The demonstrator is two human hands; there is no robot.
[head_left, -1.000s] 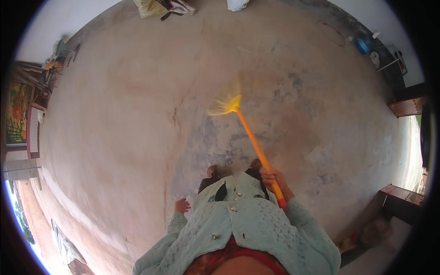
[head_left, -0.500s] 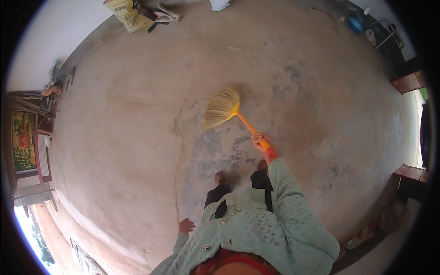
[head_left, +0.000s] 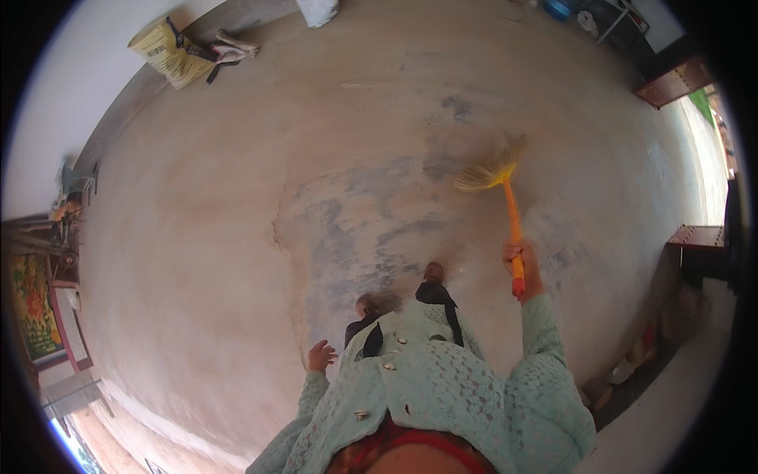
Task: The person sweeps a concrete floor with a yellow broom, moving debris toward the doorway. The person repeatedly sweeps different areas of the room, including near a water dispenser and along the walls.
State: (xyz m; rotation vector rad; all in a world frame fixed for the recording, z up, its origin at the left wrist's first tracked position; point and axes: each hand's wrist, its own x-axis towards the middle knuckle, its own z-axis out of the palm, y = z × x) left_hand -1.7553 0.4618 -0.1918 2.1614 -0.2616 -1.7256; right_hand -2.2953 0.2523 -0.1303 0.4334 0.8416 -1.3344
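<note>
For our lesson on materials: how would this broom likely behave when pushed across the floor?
The broom seems light: the right hand alone holds it out. Its orange handle looks straight, so probably stiff. The yellow bristles fan out and would likely bend against the floor.

Soft, even daylight fills the scene, brightest along the right rim, where an opening is blown out to near white. The concrete floor (head_left: pixel 237 261) shows no hard shadows, only faint shade under the person's body. The broom head (head_left: pixel 485 175) is smeared by motion blur. Fisheye distortion bends the floor's edges strongly, a black vignette rings the picture, and detail near the rim looks soft, perhaps out of focus.
</note>
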